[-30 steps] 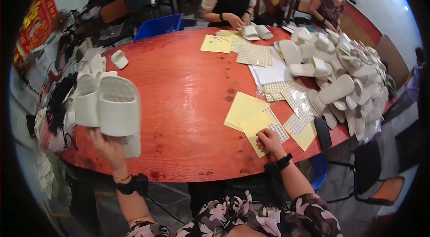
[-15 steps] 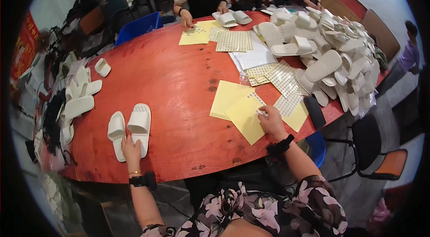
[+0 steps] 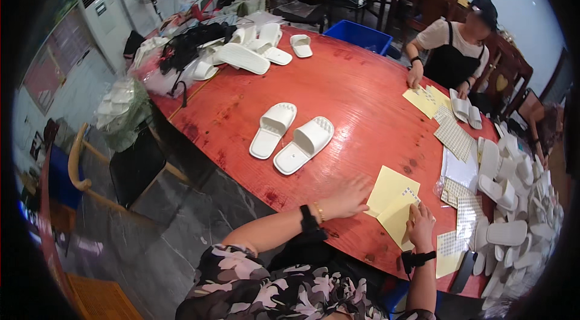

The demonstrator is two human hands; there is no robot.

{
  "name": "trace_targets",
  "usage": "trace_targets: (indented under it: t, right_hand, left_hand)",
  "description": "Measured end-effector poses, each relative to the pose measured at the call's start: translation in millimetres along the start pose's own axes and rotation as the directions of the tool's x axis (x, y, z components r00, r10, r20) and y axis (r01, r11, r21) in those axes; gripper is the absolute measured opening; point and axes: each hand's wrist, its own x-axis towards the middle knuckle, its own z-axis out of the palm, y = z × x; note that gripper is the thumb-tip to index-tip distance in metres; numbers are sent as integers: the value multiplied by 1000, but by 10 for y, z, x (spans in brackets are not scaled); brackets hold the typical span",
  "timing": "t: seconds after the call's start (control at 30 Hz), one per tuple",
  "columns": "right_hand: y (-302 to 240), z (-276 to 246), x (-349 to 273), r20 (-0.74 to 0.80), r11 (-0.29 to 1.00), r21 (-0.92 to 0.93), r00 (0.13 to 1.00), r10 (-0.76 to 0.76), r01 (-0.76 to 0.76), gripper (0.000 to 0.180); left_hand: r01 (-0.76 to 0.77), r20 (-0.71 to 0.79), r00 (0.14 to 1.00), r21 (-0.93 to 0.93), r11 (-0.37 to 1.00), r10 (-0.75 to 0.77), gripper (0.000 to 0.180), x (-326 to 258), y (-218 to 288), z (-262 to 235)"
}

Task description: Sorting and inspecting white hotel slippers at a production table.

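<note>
A pair of white slide sandals (image 3: 303, 145) lies side by side on the red table, to the left of both my hands. My left hand (image 3: 347, 198) stretches over the table, slightly blurred, with fingers extended and nothing seen in them. Its fingertips reach the left edge of the yellow backing sheets (image 3: 386, 187). At the right edge of the upper yellow sticker sheet (image 3: 396, 220), my right hand (image 3: 421, 227) has its fingers bent and closed on the sheet, beside a short row of small stickers. Whether a loose sticker is between the fingertips cannot be made out.
White slides (image 3: 507, 232) are heaped at the right, beside sticker sheets (image 3: 468, 217) and a dark oblong case (image 3: 464, 271). More slides (image 3: 244, 57) lie at the far left. Across the table, a co-worker (image 3: 453, 54) handles yellow sheets. A blue bin (image 3: 359, 37) stands behind.
My view has swung left. My left hand has let go of the slides and moved right to the yellow sheets. My right hand stays by the sheets.
</note>
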Motion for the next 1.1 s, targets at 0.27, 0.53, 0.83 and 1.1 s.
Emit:
trace_targets:
  t: [0.27,0.53,0.83,1.1]
  right_hand:
    - [27,76,112,-26,995,63,997,-79,80,48]
    - [145,37,34,-26,991,104,996,-85,87,50]
    - [-163,113,261,-26,971,159,984,-178,180,53]
    - [-234,125,326,34,974,119,979,-200,194,56]
  left_hand:
    - [-16,155,988,102,995,0,64,254,42,335]
    - [-3,157,988,103,995,-13,58,115,-186,160]
    - [-60,231,973,162,985,21,60,16,-123,61]
    - [-65,278,960,124,990,28,63,-108,-58,82]
